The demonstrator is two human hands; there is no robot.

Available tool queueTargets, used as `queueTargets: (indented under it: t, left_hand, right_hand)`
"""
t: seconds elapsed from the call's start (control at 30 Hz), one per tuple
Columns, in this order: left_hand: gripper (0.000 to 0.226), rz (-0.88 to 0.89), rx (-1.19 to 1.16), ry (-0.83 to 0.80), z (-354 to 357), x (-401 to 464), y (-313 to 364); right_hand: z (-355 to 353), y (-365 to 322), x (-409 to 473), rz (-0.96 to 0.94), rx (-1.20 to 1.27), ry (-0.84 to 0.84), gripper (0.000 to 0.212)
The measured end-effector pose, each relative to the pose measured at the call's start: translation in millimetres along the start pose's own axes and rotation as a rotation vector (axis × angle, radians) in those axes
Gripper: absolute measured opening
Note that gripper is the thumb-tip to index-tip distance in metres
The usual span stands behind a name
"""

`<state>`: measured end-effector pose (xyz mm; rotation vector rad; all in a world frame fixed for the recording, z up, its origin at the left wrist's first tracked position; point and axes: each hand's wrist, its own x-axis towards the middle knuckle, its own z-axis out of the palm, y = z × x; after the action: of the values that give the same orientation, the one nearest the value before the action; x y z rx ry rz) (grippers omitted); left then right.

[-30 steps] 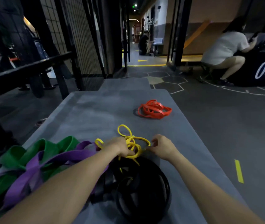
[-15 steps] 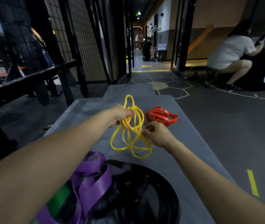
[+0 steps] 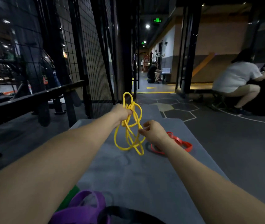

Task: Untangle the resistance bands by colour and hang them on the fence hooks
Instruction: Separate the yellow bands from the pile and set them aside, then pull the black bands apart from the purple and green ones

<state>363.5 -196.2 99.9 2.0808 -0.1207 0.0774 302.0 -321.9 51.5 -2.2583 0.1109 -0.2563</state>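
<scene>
Left hand [image 3: 122,112] grips the yellow band [image 3: 129,126] tangle, raised off the mat [image 3: 128,172]. Right hand [image 3: 154,132] pinches one strand just beside it. Red bands [image 3: 180,142] lie under right wrist.

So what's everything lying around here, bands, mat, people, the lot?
thin yellow rubber resistance bands: one tangled bunch, yellow, lifted above the mat in both hands
flat red rubber bands: one pile, red, on the mat behind the right wrist
wide purple band: purple, near edge of the mat
wide green band: green, partly hidden beside the purple
black band: black, bottom edge
grey floor mat: one, grey
black wire mesh fence: left
crouching people: two, background
left hand: grips the bunch's top
right hand: pinches a strand
</scene>
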Motion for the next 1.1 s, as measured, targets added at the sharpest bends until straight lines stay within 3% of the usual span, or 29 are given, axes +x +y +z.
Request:
queueTargets:
  t: [0.07, 0.17, 0.23, 0.4, 0.53, 0.63, 0.67, 0.73, 0.77, 0.83, 0.9, 0.97, 1.1]
  left_hand:
    - [0.02, 0.002, 0.158, 0.0, 8, 15, -17]
    - [0.046, -0.04, 0.731, -0.074, 26, 15, -54]
    - [0.04, -0.104, 0.811, -0.156, 38, 6, -81]
    - [0.065, -0.042, 0.68, -0.135, 38, -12, -115]
    - [0.047, 0.004, 0.518, -0.09, 20, -40, -111]
    - [0.036, 0.044, 0.472, -0.135, 4, -77, -105]
    - [0.035, 0.045, 0.463, -0.144, -1, -91, -104]
    - [0.037, 0.046, 0.477, -0.155, -10, -122, -103]
    - [0.038, 0.049, 0.482, -0.156, -13, -135, -103]
    - [0.037, 0.066, 0.484, -0.167, -21, -166, -102]
    - [0.036, 0.095, 0.474, -0.182, -27, -197, -104]
    - [0.031, 0.115, 0.455, -0.188, -32, -226, -111]
    - [0.023, 0.138, 0.354, -0.164, -37, -279, -121]
  right_hand:
    - [14, 11, 10, 0.019, -0.017, -0.009, 0.043]
    - [35, 32, 12, 0.039, -0.071, -0.036, 0.04]
    - [48, 47, 5, 0.045, -0.098, -0.073, 0.016]
    - [55, 66, -17, 0.074, -0.119, -0.09, 0.025]
    - [42, 61, -45, 0.081, -0.154, -0.105, 0.028]
    - [35, 47, -76, 0.073, -0.15, -0.124, 0.015]
    - [32, 43, -88, 0.086, -0.152, -0.128, 0.007]
    - [31, 33, -110, 0.112, -0.136, -0.147, 0.027]
    - [30, 28, -122, 0.116, -0.114, -0.148, 0.026]
    - [30, 19, -146, 0.119, -0.089, -0.153, 0.005]
    - [32, 13, -168, 0.113, -0.084, -0.147, 0.024]
    - [37, 8, -194, 0.111, -0.063, -0.125, 0.027]
    - [50, 4, -244, 0.036, -0.042, -0.136, 0.01]
